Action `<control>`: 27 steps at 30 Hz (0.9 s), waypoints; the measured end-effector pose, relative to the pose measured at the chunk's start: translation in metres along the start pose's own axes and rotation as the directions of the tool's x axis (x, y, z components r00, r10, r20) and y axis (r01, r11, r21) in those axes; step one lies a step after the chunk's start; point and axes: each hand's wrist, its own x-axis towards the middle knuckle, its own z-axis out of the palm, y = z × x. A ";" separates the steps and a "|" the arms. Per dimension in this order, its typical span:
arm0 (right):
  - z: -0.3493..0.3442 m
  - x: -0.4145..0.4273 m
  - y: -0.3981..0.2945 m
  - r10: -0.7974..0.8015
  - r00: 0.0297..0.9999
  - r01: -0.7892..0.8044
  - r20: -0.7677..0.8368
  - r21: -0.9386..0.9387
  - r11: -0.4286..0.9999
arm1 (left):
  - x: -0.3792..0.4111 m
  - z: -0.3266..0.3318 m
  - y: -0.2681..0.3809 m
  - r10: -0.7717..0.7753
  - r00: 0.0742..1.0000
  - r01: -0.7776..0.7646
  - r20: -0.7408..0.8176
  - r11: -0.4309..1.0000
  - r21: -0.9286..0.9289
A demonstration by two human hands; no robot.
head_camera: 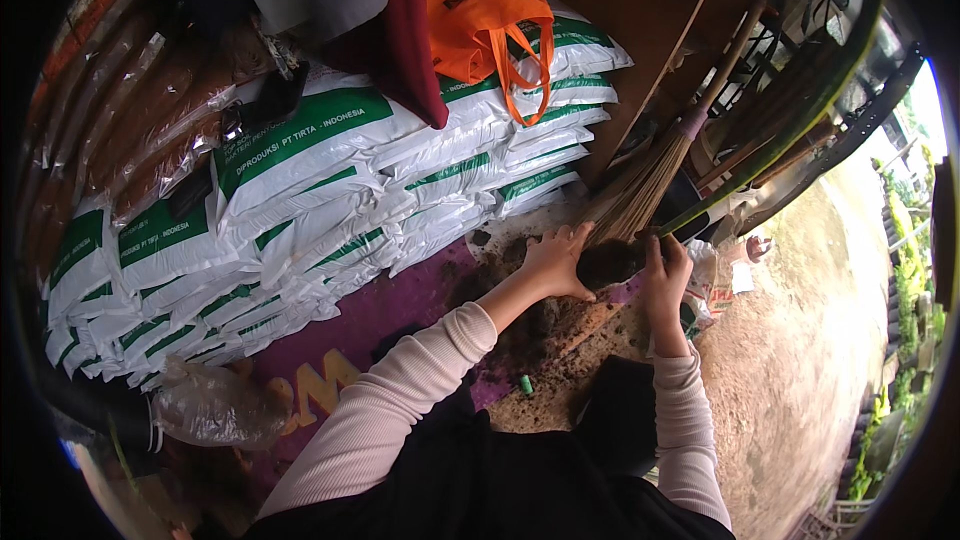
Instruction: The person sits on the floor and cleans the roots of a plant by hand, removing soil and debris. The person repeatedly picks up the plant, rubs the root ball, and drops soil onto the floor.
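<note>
A dark, rounded pot or bag of soil (609,264) is between my two hands. My left hand (556,262) is spread against its left side, fingers apart around it. At its right rim my right hand (667,264) pinches near the base of a long green leaf (787,133) with yellow edges, which arches up to the right. The lower end of the leaf and the fingertips are partly hidden. Loose dark soil (525,345) lies scattered on the floor below. A small green cylinder (526,385) rests on the floor nearer to me.
White and green plastic sacks (300,157) are stacked at the left, with an orange bag (487,22) on top. A stick broom (652,172) leans just behind the pot. A clear plastic bag (217,405) lies at lower left. Printed sacks (705,277) lie right of my right hand.
</note>
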 end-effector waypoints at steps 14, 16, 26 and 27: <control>-0.009 0.003 0.010 0.007 0.999 0.003 -0.041 0.254 0.967 | 0.017 -0.002 -0.014 0.176 0.983 -0.155 0.043 0.939 -0.307; -0.010 0.007 0.024 -0.019 0.999 0.028 -0.047 0.189 0.982 | 0.002 -0.052 -0.009 0.160 0.982 -0.151 -0.101 0.984 0.094; -0.018 0.005 0.006 -0.290 0.955 0.278 -0.062 -0.159 0.948 | -0.075 -0.280 -0.189 -0.466 0.293 0.929 -0.835 0.346 0.133; -0.018 0.005 0.006 -0.299 0.952 0.286 -0.065 -0.152 0.946 | -0.077 -0.283 -0.190 -0.582 0.318 0.938 -0.748 0.308 0.159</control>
